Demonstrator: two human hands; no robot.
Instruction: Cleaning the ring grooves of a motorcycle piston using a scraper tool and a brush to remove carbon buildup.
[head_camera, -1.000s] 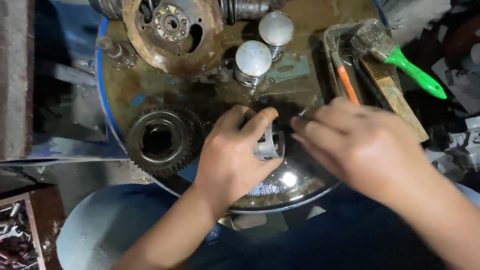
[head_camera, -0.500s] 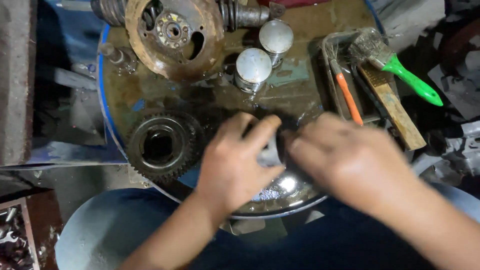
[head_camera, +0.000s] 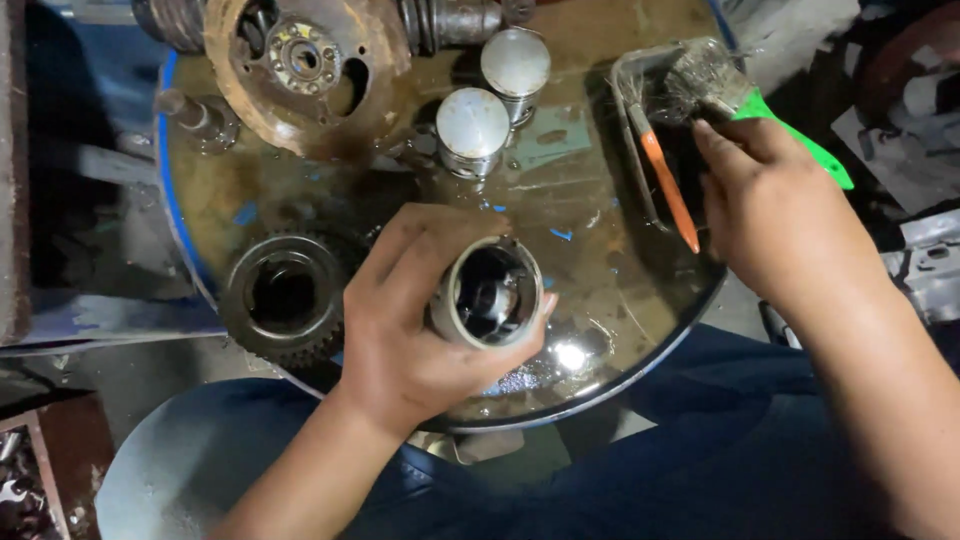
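Observation:
My left hand (head_camera: 410, 330) grips a hollow metal piston (head_camera: 487, 294) with its open end turned up toward me, above the near part of an oily round drum top (head_camera: 590, 250). My right hand (head_camera: 770, 205) is over at the right, its fingers resting on a green-handled paintbrush (head_camera: 750, 100) that lies across a small rectangular metal tray (head_camera: 640, 110). An orange-handled tool (head_camera: 668, 190) also lies in that tray, just left of my right hand.
Two more pistons (head_camera: 472, 128) (head_camera: 515, 68) stand crown-up at the middle of the drum top. A large toothed gear (head_camera: 283, 297) lies at the left edge and a rusty round plate (head_camera: 300, 65) at the back. Scrap metal (head_camera: 930, 260) lies at right.
Both hands were together on the piston. My right hand has let go and moved up to the right onto the paintbrush, while my left hand keeps the piston, now tilted open end up.

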